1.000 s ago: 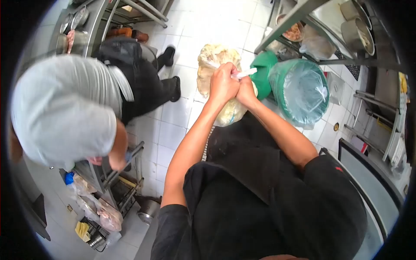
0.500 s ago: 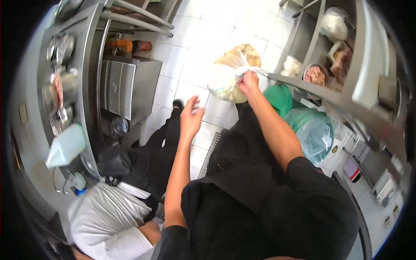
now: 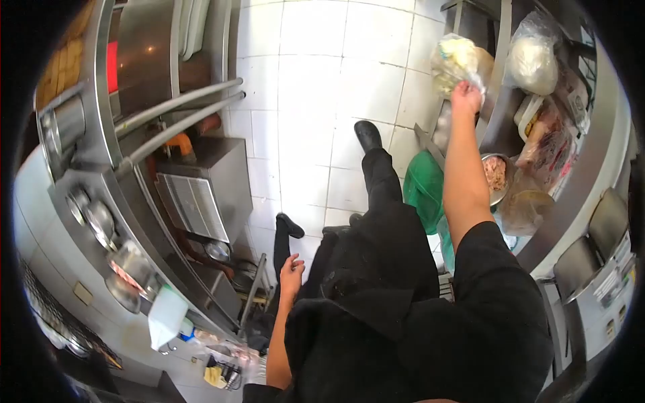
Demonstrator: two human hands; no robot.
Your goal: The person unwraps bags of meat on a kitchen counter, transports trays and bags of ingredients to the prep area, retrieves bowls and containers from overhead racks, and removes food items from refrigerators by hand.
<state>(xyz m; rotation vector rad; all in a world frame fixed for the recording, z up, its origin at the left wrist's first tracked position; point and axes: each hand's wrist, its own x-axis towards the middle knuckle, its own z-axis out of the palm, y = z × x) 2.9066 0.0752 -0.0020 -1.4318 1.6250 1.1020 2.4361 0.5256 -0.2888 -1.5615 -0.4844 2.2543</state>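
Observation:
My right hand (image 3: 466,98) is closed on the gathered neck of a clear plastic bag (image 3: 457,60) with pale yellowish contents I cannot identify. The bag hangs beside the metal shelving on the right. My left hand (image 3: 291,275) is low beside my body, fingers loosely bent and apart, with nothing in it. On the shelf near my right arm are a bowl of pinkish meat pieces (image 3: 495,173), a bag with a round white mass (image 3: 533,62), and a large cut of meat in plastic (image 3: 554,138).
A green plastic bag or bin (image 3: 422,185) stands below the shelf by my right leg. On the left are a steel counter with several metal pans (image 3: 101,221), projecting metal rails (image 3: 181,121) and a steel appliance (image 3: 201,188). White floor tiles (image 3: 309,87) run ahead. A black shoe (image 3: 289,226) shows at left.
My right hand has carried the bag right, toward the shelving, and I have moved forward. My left hand has lowered. The person in the light shirt has mostly left view.

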